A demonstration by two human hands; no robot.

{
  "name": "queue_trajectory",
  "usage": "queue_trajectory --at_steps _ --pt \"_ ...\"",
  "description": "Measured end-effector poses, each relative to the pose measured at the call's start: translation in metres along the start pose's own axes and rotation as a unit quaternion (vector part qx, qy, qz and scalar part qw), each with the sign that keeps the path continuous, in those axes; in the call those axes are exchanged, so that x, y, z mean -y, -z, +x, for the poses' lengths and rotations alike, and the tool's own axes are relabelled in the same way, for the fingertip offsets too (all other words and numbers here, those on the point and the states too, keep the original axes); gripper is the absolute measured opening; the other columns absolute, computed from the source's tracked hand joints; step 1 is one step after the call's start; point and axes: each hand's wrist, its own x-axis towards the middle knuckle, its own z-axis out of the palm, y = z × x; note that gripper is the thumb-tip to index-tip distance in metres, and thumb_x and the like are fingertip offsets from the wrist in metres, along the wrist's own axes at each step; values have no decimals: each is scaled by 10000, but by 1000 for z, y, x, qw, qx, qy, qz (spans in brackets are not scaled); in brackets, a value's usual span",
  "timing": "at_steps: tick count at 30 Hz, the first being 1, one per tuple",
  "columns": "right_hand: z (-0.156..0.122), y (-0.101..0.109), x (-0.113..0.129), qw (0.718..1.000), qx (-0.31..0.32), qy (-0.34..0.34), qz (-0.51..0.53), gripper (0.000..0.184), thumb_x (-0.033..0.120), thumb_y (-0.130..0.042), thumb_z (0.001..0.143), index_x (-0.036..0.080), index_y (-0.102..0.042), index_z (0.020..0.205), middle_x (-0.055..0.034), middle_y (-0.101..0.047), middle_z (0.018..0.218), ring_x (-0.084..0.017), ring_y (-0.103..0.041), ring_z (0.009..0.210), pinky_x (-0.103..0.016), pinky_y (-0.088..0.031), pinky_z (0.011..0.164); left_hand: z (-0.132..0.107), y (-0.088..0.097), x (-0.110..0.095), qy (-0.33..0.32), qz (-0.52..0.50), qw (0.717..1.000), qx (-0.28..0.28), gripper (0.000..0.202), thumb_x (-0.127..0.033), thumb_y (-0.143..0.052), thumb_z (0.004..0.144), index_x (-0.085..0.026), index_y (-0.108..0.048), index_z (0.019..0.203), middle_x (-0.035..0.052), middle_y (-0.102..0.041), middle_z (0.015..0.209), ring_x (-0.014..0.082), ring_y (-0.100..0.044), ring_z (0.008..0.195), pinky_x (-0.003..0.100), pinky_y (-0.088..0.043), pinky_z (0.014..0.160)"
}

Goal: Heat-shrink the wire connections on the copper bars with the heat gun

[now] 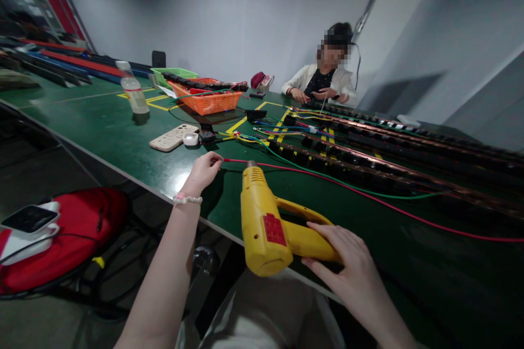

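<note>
My left hand is closed in a pinch on the end of a red wire, just above the green table. The wire runs off to the right edge of the view. My right hand is wrapped round the handle of a yellow heat gun with a red label. The gun's metal nozzle points away from me, close to the red wire and to the right of my left fingertips. A green wire curves along the table behind the red one. My right fingertips are partly hidden by the handle.
Long black bars with copper strips lie to the right. Past my left hand are a phone, a white case, a bottle and an orange basket. A co-worker sits opposite. A red stool stands left.
</note>
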Motion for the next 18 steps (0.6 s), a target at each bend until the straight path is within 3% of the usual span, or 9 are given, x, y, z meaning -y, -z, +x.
queue_trajectory --at_steps 9,13,18 --pt "-16 20 -43 994 -25 -105 9 401 579 -438 844 276 -655 993 -20 -681 1028 -240 -599 988 -440 -451 879 0 1 -1 47 -23 998 -16 234 -265 -522 774 -115 -636 912 87 -696 848 151 -629 688 246 -475 652" --pt "-19 23 -48 989 -24 -143 1 438 595 -378 862 257 -649 926 -30 -676 949 -242 -595 933 -450 -429 880 0 -1 0 52 -35 998 -25 237 -268 -508 777 -119 -640 904 78 -690 817 149 -619 678 246 -470 654" --pt "-18 25 -47 990 -21 -136 7 437 592 -372 868 247 -640 885 -31 -674 923 -233 -600 912 -414 -434 843 0 -2 -1 43 -34 998 -12 240 -265 -491 758 -123 -641 880 68 -676 774 154 -608 673 253 -464 650"
